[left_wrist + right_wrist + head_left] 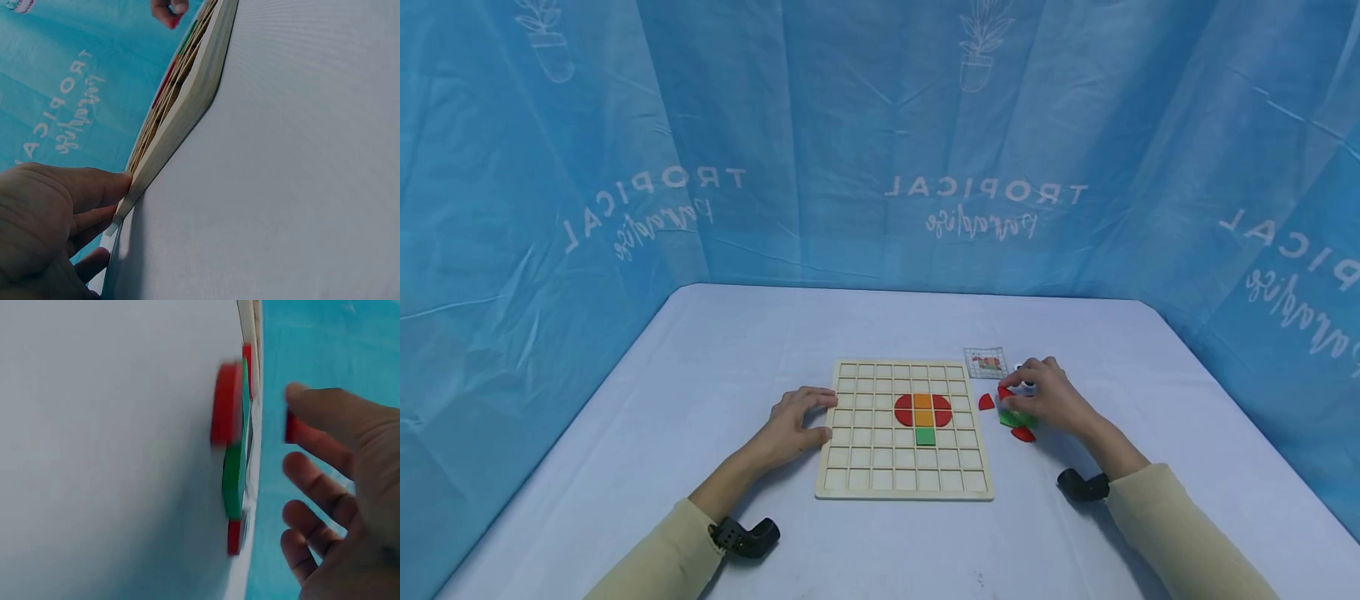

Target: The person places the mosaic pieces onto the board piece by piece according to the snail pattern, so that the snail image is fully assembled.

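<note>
In the head view a wooden grid board (904, 495) lies on the white table. My left hand (792, 427) rests at its left edge, thumb and fingertips against the rim; the left wrist view shows the thumb (103, 189) straight along that edge. Set in the grid are red quarter-circle pieces (902, 417), orange square pieces (922, 410) and a green square piece (926, 436). To the right of the board, my right hand (1047, 396) pinches a small red piece (290, 427) between thumb and index finger, above several loose pieces.
Loose green pieces (1011, 419) lie under the right hand, with a red piece (1023, 434) in front and another red piece (987, 402) nearer the board. A printed pattern card (986, 363) lies by the board's far right corner. A blue curtain (880, 250) hangs behind the table.
</note>
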A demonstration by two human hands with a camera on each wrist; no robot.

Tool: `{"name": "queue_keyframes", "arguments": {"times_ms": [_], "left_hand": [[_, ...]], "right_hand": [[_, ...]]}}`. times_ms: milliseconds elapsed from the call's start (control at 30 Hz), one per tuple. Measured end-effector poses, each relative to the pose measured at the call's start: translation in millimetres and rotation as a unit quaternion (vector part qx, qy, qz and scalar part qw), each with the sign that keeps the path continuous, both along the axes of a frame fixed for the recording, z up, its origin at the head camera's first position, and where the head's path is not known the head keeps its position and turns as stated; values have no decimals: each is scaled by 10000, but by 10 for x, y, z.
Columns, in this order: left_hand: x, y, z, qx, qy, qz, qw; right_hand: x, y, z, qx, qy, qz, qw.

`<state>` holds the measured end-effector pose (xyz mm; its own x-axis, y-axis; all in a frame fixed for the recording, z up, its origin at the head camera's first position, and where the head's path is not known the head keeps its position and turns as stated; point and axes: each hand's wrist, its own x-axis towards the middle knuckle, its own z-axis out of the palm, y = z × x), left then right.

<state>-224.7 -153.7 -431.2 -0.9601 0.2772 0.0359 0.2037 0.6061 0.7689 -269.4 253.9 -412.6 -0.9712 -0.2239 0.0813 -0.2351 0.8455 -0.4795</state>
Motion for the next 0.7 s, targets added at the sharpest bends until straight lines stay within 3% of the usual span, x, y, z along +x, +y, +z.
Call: {"name": "queue_keyframes", "arguments": {"times_ms": [267,467,700], "left_hand": [[-3,1,14,52,85,-86,9999],[-12,-8,-5,85,93,-136,9998],[-3,-11,-10,42,168,-142,9997]], "right_hand": [[273,-342,89,-192,300,99,9993],[438,-554,10,-495,247,238,9982],[509,-731,-92,-425,275,441,9977]]}}
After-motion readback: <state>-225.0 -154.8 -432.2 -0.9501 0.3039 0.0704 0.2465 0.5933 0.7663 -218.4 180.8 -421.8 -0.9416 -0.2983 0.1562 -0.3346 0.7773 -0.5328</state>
